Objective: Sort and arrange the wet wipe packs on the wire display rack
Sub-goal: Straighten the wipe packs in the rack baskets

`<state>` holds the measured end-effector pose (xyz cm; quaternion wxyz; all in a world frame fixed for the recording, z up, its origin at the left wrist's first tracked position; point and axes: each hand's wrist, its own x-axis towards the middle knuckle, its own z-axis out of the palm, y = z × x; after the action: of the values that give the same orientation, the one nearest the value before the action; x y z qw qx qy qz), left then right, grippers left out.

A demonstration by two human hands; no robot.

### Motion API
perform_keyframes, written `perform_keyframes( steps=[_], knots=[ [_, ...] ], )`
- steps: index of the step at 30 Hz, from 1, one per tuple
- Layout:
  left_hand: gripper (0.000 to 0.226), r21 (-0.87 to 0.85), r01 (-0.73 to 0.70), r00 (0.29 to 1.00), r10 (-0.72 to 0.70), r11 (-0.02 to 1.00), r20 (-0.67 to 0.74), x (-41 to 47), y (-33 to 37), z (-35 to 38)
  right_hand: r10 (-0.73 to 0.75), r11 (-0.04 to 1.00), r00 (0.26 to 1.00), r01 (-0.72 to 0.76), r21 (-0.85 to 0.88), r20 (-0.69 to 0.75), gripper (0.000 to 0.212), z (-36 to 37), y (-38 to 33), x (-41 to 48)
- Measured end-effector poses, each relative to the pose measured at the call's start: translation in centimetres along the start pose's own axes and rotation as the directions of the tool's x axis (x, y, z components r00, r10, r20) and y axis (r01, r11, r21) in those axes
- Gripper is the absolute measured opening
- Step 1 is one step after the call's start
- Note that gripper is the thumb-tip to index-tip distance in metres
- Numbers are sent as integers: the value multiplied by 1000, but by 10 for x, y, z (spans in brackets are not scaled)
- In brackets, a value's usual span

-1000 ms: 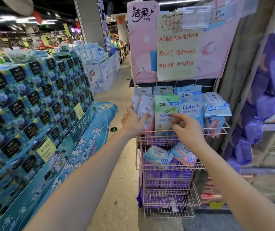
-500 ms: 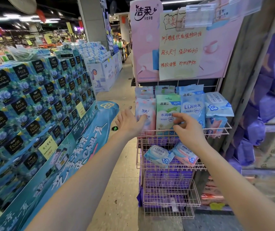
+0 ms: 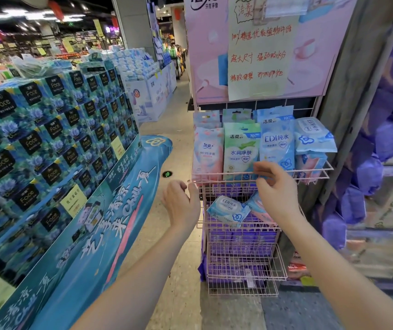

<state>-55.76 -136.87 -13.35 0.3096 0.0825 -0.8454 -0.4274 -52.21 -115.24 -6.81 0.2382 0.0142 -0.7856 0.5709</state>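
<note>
A pink wire rack (image 3: 314, 171) stands against a pillar. Its top basket holds upright packs: a pink pack (image 3: 208, 153), a green pack (image 3: 240, 148), a blue EDI pack (image 3: 277, 144), and a white-blue pack (image 3: 313, 136) lying tilted at the right. On the middle shelf lie a blue-white EDI pack (image 3: 228, 209) and a pink pack (image 3: 258, 208). My left hand (image 3: 182, 203) hovers open, left of the rack, holding nothing. My right hand (image 3: 276, 189) is at the top basket's front wire, fingers curled, below the green and blue packs.
A big stack of blue Face tissue boxes (image 3: 48, 144) fills the left side. A shop aisle (image 3: 178, 110) runs back between it and the rack. Purple packs (image 3: 240, 239) fill the lower baskets and the shelf (image 3: 390, 144) at right. A pink sign (image 3: 257, 48) hangs above.
My left hand has let go of the pink pack and pulled back down and left. My right hand has dropped slightly from the green pack to the basket's front wire.
</note>
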Motion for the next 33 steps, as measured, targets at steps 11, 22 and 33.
perform_keyframes(
  steps=[11,22,33],
  knots=[
    [39,274,-409,826,225,870,517,-28,12,40,1,1000,993,-3,-13,-114,41,-24,27,7],
    [48,341,-399,732,72,851,677,-30,21,75,193,944,981,-186,-273,-4,29,-54,125,3],
    [85,568,-134,685,-338,812,645,-25,-9,109,349,811,905,-162,-563,243,49,-47,188,28]
  ],
)
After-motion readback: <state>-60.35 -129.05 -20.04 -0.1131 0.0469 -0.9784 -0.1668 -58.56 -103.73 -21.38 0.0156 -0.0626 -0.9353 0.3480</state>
